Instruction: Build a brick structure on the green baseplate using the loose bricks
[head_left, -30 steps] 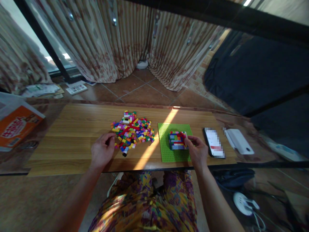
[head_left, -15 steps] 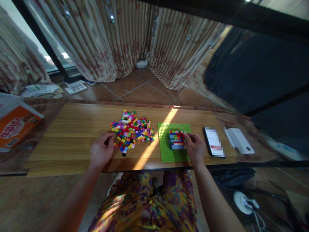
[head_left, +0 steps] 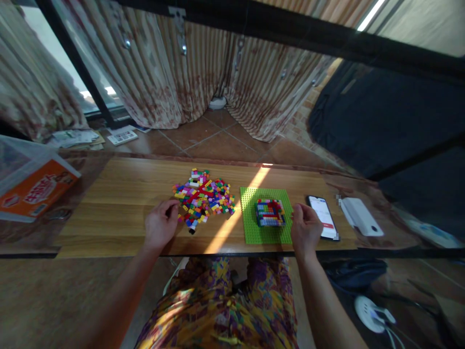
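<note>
My left hand [head_left: 161,225] rests on the wooden table at the left edge of a pile of loose toy bricks [head_left: 205,196]. Its fingers are curled in; whatever they may hold is hidden. On a green baseplate [head_left: 250,235] stands a small walled block of bricks [head_left: 271,213] in many colours, with red and blue pieces showing inside. Just right of that build, over the plate's right edge, my right hand [head_left: 306,228] is closed in a pinch, apart from the bricks. Anything between its fingertips is too small to make out.
A phone [head_left: 323,215] with a lit screen lies right of my right hand, and a white case-like object [head_left: 361,216] lies beyond it. An orange and clear box [head_left: 39,189] stands at the far left. Sunlight crosses the wooden table [head_left: 119,194].
My right hand has come away from the brick build and moved right, off its wall. The left hand stays curled by the pile. The whole view has shifted slightly.
</note>
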Tool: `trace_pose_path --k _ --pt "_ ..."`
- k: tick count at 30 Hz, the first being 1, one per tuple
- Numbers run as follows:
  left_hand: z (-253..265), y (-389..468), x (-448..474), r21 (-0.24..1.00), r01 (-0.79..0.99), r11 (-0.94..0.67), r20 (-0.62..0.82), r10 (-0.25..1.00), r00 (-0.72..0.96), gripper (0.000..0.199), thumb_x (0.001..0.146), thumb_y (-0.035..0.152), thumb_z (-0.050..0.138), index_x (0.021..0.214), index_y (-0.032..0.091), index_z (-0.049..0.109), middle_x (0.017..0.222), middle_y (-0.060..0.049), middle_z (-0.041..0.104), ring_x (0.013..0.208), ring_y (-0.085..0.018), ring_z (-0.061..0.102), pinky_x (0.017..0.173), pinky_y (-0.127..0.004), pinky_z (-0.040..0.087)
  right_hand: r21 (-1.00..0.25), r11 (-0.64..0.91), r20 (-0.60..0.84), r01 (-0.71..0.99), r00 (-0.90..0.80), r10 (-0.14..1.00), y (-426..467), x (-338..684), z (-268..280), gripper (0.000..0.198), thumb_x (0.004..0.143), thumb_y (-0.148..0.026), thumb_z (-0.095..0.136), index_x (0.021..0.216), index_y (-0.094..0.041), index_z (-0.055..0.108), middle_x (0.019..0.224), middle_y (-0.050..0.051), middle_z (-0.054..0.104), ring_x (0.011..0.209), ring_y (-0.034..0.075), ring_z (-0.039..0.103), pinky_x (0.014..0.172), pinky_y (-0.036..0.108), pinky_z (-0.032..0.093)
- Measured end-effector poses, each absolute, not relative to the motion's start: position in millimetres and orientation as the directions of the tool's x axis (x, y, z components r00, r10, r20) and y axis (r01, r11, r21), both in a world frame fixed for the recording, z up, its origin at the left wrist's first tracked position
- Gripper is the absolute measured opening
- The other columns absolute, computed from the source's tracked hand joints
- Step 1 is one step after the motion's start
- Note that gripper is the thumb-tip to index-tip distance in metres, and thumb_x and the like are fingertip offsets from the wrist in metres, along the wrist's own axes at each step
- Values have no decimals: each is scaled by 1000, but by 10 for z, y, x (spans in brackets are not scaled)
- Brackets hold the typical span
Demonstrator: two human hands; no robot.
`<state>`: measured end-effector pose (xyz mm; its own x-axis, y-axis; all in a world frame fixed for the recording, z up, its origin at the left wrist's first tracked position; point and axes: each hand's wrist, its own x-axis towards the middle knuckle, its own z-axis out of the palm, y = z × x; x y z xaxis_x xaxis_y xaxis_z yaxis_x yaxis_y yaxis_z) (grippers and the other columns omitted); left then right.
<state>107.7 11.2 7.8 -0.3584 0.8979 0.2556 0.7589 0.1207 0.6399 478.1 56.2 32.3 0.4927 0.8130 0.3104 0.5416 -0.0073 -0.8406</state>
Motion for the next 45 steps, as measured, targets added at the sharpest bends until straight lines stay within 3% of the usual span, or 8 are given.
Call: trace_pose_path --k 3,6,11,18,25,35,41,45 --pt "64 107 1089 655 749 102 269 894 -357 29 86 33 45 95 19 69 97 -6 72 89 -20 66 82 -30 49 -816 87 372 572 403 836 402 4543 411 33 85 -46 57 92 -16 69 85 9 69 73 20 64 68 32 50" --pt "44 102 1096 666 742 76 282 895 -345 27 87 30 46 94 19 69 96 -6 72 90 -19 65 82 -29 49 -766 268 383 585 79 921 200 4129 477 21 88 -37 55 90 -20 68 88 6 69 78 18 64 71 31 51" --pt "46 90 1103 658 748 81 288 891 -350 24 87 28 47 94 19 69 95 -6 72 89 -18 65 81 -29 49 -721 500 338 479 -387 858 -54 3392 448 17 93 -23 49 95 -22 66 94 5 66 88 16 61 79 30 50" --pt "56 87 1106 658 749 80 289 891 -350 23 86 26 47 94 20 68 95 -5 72 88 -18 65 80 -28 49 -547 573 182 611 -581 793 -32 2842 344 17 90 -26 56 102 -22 68 98 7 64 95 20 58 84 31 48" --pt "64 87 1109 657 750 80 291 891 -350 23 86 27 48 94 19 68 95 -6 71 89 -18 65 82 -29 50 -348 556 -11 754 -597 802 4 2799 361 21 93 -26 50 101 -23 69 98 8 64 96 23 57 82 33 46" --pt "37 105 1080 666 744 58 305 889 -342 25 86 31 47 93 19 69 94 -6 71 88 -19 66 80 -29 50 -360 594 121 719 -595 794 2 2818 251 21 94 -19 46 100 -19 66 96 9 62 90 21 54 80 32 45" --pt "53 121 1066 655 753 67 302 890 -342 27 85 33 48 93 19 69 94 -6 71 88 -20 66 79 -31 50 -680 526 297 512 -464 835 -67 3002 191 27 94 -16 41 107 -20 65 95 8 60 87 17 56 78 31 48" --pt "52 122 1052 653 754 70 296 893 -339 26 84 33 48 93 19 68 94 -5 71 86 -19 66 79 -30 51 -948 232 188 219 -203 961 -81 3257 222 21 90 -23 50 98 -22 70 93 6 62 84 16 60 74 30 51"
